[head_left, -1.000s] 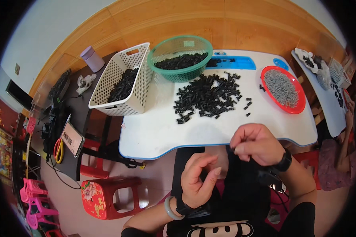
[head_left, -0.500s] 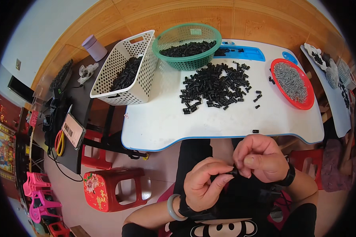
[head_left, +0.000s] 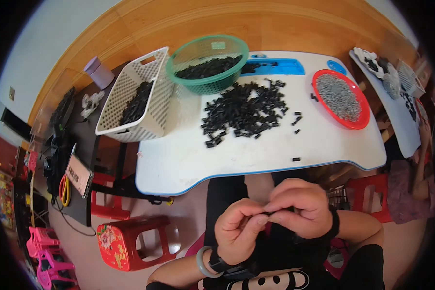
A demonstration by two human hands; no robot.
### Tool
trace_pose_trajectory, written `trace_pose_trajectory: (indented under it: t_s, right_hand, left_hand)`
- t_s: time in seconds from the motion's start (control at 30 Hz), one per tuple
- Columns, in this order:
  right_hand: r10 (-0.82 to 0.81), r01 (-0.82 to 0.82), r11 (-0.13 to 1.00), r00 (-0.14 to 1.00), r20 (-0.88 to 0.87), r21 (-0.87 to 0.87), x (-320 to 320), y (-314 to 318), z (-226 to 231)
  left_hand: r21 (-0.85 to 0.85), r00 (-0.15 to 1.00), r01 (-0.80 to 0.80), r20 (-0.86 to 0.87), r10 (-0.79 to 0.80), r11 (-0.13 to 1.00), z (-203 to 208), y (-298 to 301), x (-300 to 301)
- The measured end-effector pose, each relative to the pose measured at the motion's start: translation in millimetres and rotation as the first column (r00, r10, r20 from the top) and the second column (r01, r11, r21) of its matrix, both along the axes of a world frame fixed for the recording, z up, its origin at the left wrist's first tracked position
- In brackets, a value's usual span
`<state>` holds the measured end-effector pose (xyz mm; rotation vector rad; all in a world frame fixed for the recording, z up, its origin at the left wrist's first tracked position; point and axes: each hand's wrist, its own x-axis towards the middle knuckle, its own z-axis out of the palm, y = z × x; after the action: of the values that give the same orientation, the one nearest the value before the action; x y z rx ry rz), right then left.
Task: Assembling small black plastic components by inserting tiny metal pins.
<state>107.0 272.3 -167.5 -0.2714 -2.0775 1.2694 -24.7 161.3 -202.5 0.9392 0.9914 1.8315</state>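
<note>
Over my lap, in front of the table's near edge, my two hands meet fingertip to fingertip. My left hand (head_left: pixel 238 233) is closed in a pinch on a small black piece (head_left: pixel 267 212), mostly covered by the fingers. My right hand (head_left: pixel 305 208) pinches at the same spot from the other side; whatever lies between its fingertips is hidden. A loose heap of short black cylindrical pieces (head_left: pixel 244 113) covers the middle of the white table (head_left: pixel 179 162). One single black piece (head_left: pixel 296 159) lies close to the near edge.
A red tray (head_left: pixel 365 115) of small grey metal parts stands at the right. Behind the heap are a green basket (head_left: pixel 208 87) and a white basket (head_left: pixel 158 108), both holding black pieces. A blue tray (head_left: pixel 292 67) is at the back. Left sits a red stool (head_left: pixel 113 246).
My right hand has closed in on the left, its fingers now meeting the left fingertips around the black piece. The whole view has shifted a little, with the table sliding leftward.
</note>
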Motion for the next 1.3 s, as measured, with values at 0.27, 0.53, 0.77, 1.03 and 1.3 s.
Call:
trace_pose_trajectory:
  t_s: [0.27, 0.53, 0.77, 1.03, 1.3]
  right_hand:
    - [-0.224, 0.224, 0.974, 0.972, 0.07, 0.009, 25.6, 30.6, -19.2]
    - [-0.628, 0.623, 0.769, 0.778, 0.016, -0.141, 119.1, 132.2, -48.9]
    - [-0.647, 0.634, 0.757, 0.761, 0.049, 0.16, 133.3, 146.9, -64.7]
    - [-0.621, 0.579, 0.777, 0.768, 0.157, 0.246, 114.0, 145.1, -76.9]
    - [-0.647, 0.612, 0.753, 0.755, 0.106, 0.242, 116.3, 144.2, -76.5]
  left_hand:
    - [-0.127, 0.993, 0.018, -0.113, -0.033, 0.992, -20.7, 9.2, -0.4]
    - [-0.177, 0.964, -0.014, -0.264, -0.034, 0.984, -33.1, 16.7, 2.7]
    - [-0.076, 0.766, -0.129, -0.641, 0.051, 0.989, -32.8, 30.3, 0.8]
    - [-0.086, 0.709, -0.161, -0.703, 0.054, 0.983, -34.7, 40.2, 3.4]
    - [-0.066, 0.582, -0.101, -0.813, 0.005, 0.993, 1.7, 80.1, 13.4]
